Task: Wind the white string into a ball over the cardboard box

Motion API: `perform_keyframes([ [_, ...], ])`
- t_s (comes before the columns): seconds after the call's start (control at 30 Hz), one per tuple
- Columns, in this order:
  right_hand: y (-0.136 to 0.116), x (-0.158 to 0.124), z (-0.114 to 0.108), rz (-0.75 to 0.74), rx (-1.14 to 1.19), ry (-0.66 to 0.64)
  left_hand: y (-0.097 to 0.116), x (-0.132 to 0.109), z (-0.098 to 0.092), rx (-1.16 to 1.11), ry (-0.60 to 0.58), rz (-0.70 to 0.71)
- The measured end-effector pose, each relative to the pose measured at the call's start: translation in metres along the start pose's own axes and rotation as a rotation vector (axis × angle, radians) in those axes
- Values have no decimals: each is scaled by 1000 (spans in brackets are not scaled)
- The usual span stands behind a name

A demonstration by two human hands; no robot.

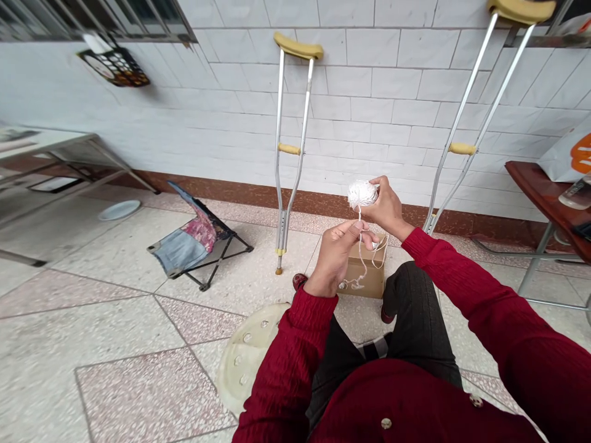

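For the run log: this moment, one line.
left hand: pinches thin white yarn strand | right hand: holds round white yarn ball | nearby: brown cardboard box

Left hand (pixel 333 257) low, right hand (pixel 386 207) higher

Two aluminum underarm crutches (pixel 289 149) (pixel 462 148) with yellow padded grips stand against a white-tiled wall (pixel 369 80) above brown skirting (pixel 231 191). A folding camp chair (pixel 196 237) with a patchwork denim seat sits tilted on the terrazzo floor (pixel 92 332) at left, near a white dish (pixel 120 210) and a metal-legged table (pixel 46 144). A wire basket (pixel 113 66) hangs on the far wall under a window grille (pixel 92 18). At right, a white bag (pixel 570 154) rests on a red-topped table (pixel 530 191). A round, perforated cream plastic stool (pixel 244 363) lies in the near foreground.
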State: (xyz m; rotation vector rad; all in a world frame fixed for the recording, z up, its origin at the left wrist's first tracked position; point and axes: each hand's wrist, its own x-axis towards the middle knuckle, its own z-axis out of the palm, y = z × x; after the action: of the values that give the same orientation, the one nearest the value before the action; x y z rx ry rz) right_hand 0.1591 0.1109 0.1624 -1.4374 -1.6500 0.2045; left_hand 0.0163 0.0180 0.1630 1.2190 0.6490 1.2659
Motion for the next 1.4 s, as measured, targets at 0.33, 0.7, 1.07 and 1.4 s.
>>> perform_keyframes([
  [0.33, 17, 2, -4, 233, 158, -90, -19, -39, -24, -21, -251, -213],
  [0.7, 10, -26, -20, 617, 898, -630, -78, -54, -60, 284, -294, -283],
  [1.07, 27, -95, -32, 619, 816, -1070, -54, 19, -83, 1377, -342, 343],
  [1.4, 56, -83, 25, 384, 257, -635, -34, 37, -50, 1558, -326, 402],
])
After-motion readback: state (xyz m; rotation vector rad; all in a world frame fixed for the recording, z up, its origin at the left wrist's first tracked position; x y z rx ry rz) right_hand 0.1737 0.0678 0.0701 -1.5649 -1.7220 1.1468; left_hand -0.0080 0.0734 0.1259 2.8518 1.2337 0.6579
